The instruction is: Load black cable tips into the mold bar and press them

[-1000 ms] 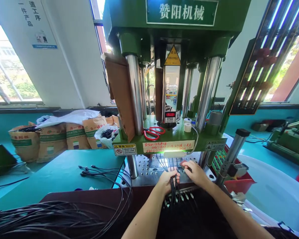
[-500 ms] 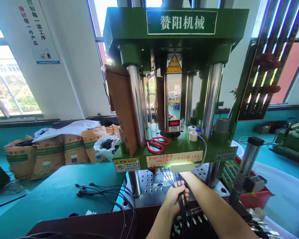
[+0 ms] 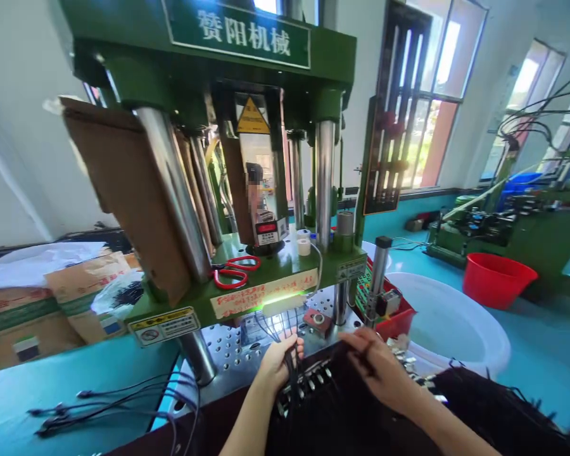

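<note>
While the left hand (image 3: 279,364) has its fingers wrapped around a bundle of black cables (image 3: 292,379), the right hand (image 3: 380,373) hangs apart from it, blurred, its fingers loosely bent; whether they hold anything, I cannot tell. From the grip, the bundle fans up toward the metal plate (image 3: 235,361) of a green machine (image 3: 335,69); below, it passes beside a row of metal plugs (image 3: 312,382). Red-handled scissors (image 3: 232,287) lie on the machine's ledge. More cords (image 3: 59,418) rest on the table (image 3: 9,399) at left; a white tub (image 3: 498,354) and red bucket (image 3: 498,285) stand at right.
</note>
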